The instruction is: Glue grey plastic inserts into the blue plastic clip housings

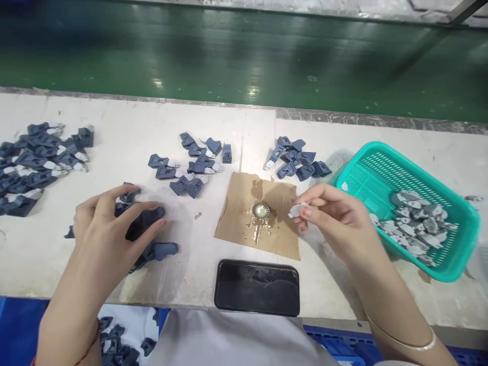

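Note:
My left hand (110,223) is over a small pile of dark blue plastic parts (165,250), its fingers spread and curved. Between its thumb and index finger lies one dark part (152,216); whether they press on it I cannot tell. In a pinch of thumb and fingers, my right hand (335,218) holds a small light grey plastic piece (297,209) by the right edge of a brown cardboard sheet (232,223). On that sheet sits a small round cap-like dish (261,210) with shiny liquid in it and wet drops around it.
A green basket (467,239) of grey pieces (415,223) stands at right. A black phone (257,287) lies at the front edge. Groups of blue parts with grey tips (198,165) lie further back, with more blue parts (293,157) and a pile (34,162) far left. A green belt (244,61) runs behind.

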`<state>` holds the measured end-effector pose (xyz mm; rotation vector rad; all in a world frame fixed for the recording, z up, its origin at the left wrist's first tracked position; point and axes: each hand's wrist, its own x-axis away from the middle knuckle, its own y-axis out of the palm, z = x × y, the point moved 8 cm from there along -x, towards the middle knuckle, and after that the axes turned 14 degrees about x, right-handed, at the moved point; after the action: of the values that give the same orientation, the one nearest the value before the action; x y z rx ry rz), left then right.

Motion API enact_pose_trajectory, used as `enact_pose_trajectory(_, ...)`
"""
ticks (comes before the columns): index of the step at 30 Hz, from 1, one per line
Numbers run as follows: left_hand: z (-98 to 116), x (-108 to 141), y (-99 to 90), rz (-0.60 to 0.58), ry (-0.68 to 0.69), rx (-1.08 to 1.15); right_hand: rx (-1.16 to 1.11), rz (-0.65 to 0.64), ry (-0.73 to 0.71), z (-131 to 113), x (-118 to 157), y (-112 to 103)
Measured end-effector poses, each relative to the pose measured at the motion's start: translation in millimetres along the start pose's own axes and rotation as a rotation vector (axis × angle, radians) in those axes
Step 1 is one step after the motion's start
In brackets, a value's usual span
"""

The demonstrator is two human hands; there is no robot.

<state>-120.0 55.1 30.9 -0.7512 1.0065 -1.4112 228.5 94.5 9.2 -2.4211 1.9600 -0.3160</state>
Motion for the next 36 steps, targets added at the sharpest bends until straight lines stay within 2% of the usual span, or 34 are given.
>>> enact_pose_trajectory(4,0.5,-2.9,6.8,-0.059,0.055,0.074,-0.076,-0.040,0.079,11.6,-4.6,15.4)
enact_pose_trajectory(7,13.8,-4.2,-3.1,0.028,0.050,0.056,-0.067,-0.032,0.094,16.5,-8.1,19.3)
enact_pose_trajectory(10,28.3,-2.9,-9.9,0.107,-0.108,0.242,0.052,-0.001,0.043,16.3,-9.0,18.9)
enact_pose_trajectory(13,44.9,-2.7,13.7,-0.001,-0.287,0.729,0.308,0.044,-0.087,7.1,-6.5,17.7)
enact_pose_trajectory(15,63.6,-6.3,35.0,-0.107,-0.295,1.035,0.509,0.046,-0.180,-1.0,-4.1,20.7)
enact_pose_trajectory(17,79.5,-11.4,53.2,-0.200,-0.273,1.188,0.687,0.020,-0.270,-8.3,-2.3,27.1)
enact_pose_trajectory(20,94.3,-19.7,72.7,-0.276,-0.230,1.239,0.852,-0.047,-0.401,-15.5,-0.8,39.6)
enact_pose_trajectory(24,105.3,-27.3,85.7,-0.295,-0.178,1.321,0.980,-0.114,-0.487,-14.6,-1.4,51.5)
enact_pose_trajectory(27,107.7,-27.9,91.2,-0.291,-0.174,1.373,1.021,-0.121,-0.501,-13.5,-1.9,53.8)
enact_pose_trajectory(31,106.8,-26.8,93.8,-0.272,-0.152,1.395,0.942,-0.088,-0.482,-16.6,-1.9,49.7)
enact_pose_trajectory(34,105.5,-25.9,95.8,-0.281,-0.125,1.378,0.911,-0.104,-0.436,-14.3,-1.9,48.7)
enact_pose_trajectory(36,105.4,-25.5,94.6,-0.268,-0.069,1.294,0.807,-0.075,-0.358,-11.5,-2.9,43.5)
